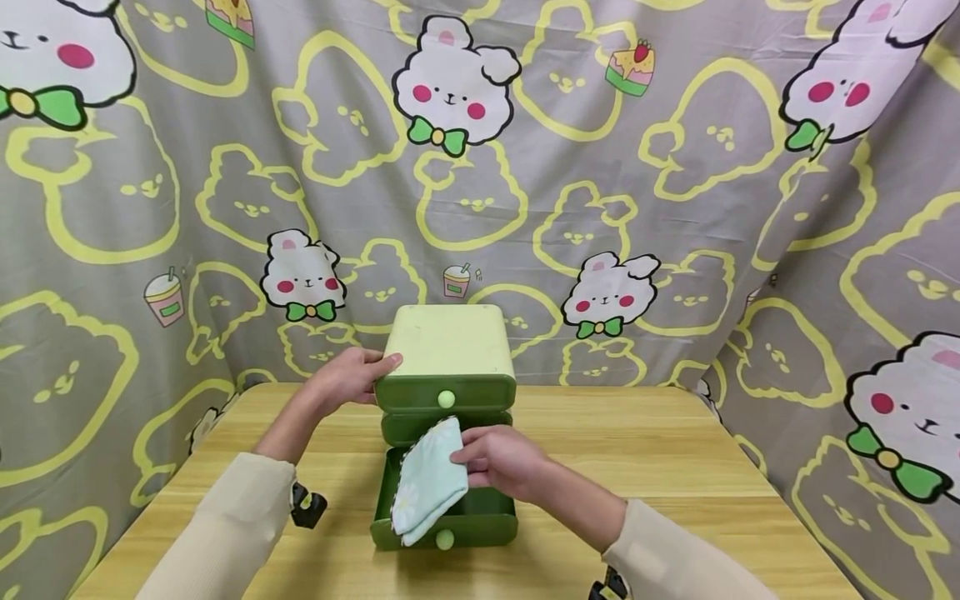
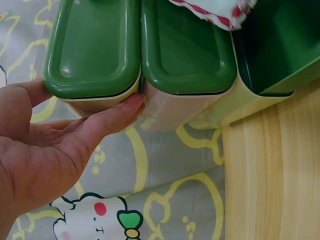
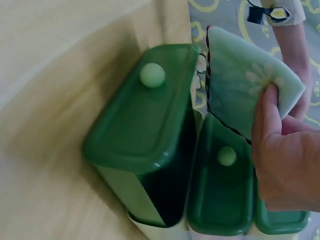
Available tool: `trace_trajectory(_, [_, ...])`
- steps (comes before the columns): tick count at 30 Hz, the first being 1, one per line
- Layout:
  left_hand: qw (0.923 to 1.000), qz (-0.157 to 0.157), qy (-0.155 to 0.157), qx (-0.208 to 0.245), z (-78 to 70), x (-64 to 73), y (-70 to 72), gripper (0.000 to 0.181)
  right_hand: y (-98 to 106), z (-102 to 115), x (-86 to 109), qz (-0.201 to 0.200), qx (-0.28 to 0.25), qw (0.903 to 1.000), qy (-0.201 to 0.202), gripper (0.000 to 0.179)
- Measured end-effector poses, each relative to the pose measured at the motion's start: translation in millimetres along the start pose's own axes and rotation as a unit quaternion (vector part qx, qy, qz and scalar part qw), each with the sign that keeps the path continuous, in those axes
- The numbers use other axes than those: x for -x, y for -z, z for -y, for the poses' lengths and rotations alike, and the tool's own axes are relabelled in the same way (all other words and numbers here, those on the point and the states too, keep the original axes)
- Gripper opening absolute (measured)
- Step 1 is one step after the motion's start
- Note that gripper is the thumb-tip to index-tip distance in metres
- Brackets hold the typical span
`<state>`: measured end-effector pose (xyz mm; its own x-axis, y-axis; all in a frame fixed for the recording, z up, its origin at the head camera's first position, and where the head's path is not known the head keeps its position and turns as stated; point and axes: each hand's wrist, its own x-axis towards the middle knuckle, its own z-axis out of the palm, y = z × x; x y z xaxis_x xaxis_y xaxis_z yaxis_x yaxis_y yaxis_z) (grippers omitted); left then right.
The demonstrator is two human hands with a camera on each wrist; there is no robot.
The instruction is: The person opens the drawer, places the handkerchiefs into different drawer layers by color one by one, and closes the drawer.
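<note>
A small three-tier drawer unit (image 1: 450,340), cream with green drawer fronts, stands on the table. My left hand (image 1: 347,379) grips the left side of its top tier, thumb and fingers spread around that tier's edge in the left wrist view. The bottom drawer (image 1: 491,529) is pulled out, while the upper two are closed. My right hand (image 1: 506,462) pinches a folded pale-blue small towel (image 1: 429,483) by its right edge. The towel has a white flower and a stitched border, and in the head view it overlaps the open drawer's left part and front.
The wooden table (image 1: 622,467) carries the unit near its back edge. Behind it hangs a grey curtain (image 1: 480,208) printed with cartoon rabbits. A black wrist device (image 1: 307,505) sits by my left sleeve.
</note>
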<state>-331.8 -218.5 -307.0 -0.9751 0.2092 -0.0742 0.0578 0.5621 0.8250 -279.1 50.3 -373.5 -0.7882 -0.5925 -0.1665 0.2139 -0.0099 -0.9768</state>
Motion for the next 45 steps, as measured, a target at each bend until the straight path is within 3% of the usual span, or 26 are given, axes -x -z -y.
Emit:
trace_trajectory(8, [1.0, 0.0, 0.006, -0.004, 0.5, -0.9, 0.9, 0.065, 3.8, -20.4, 3.1, -0.043, 0.009, 0.999, -0.008, 0.033])
trace_trajectory(15, [0.9999, -0.001, 0.01, -0.008, 1.6, -1.6, 1.5, 0.063, 12.4, -34.7, 6.8, -0.053, 0.023, 0.9981, -0.021, 0.027])
trace_trajectory(21, [0.9999, -0.002, 0.012, -0.006, 2.9, -0.9, 1.6, 0.06, 17.1, -43.3, 8.5, -0.04, 0.036, 0.9979, -0.037, 0.025])
trace_trajectory(30, [0.9999, -0.006, 0.007, -0.009, 3.3, -3.2, 1.9, 0.058, 22.2, -38.7, 8.9, 0.004, 0.01, 0.9986, -0.052, 0.037])
trace_trajectory(45, [1.0, 0.0, 0.002, 0.004, 1.3, -1.5, 1.0, 0.063, 28.4, -52.4, -12.6, -0.083, -0.024, 0.9961, -0.018, 0.007])
